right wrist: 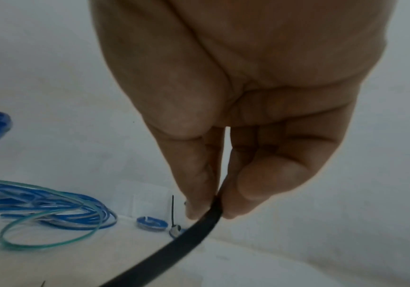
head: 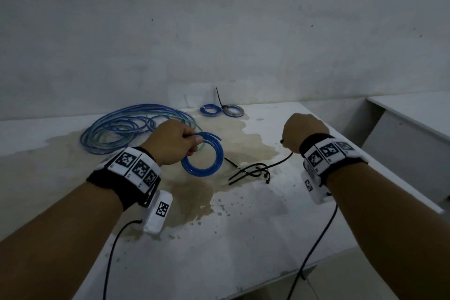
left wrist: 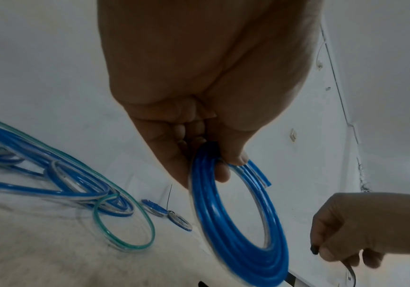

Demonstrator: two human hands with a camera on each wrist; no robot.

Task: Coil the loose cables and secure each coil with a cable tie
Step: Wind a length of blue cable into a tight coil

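Observation:
My left hand (head: 177, 141) pinches a small blue cable coil (head: 203, 154) above the table, thumb on top; the left wrist view shows the coil (left wrist: 235, 223) hanging from my fingers with its cut ends sticking out. My right hand (head: 302, 134) pinches one end of a black cable tie (head: 282, 161), held up to the right of the coil; the tie (right wrist: 174, 250) runs down between thumb and forefinger in the right wrist view. A pile of loose black cable ties (head: 250, 173) lies on the table between my hands. Loose blue and green cables (head: 126, 126) sprawl behind my left hand.
Two small tied coils (head: 221, 110) lie at the back by the wall, a black tie tail sticking up. The white table (head: 243, 238) is stained brown in the middle. Its right edge drops off near my right wrist; another white surface (head: 414, 109) stands at the right.

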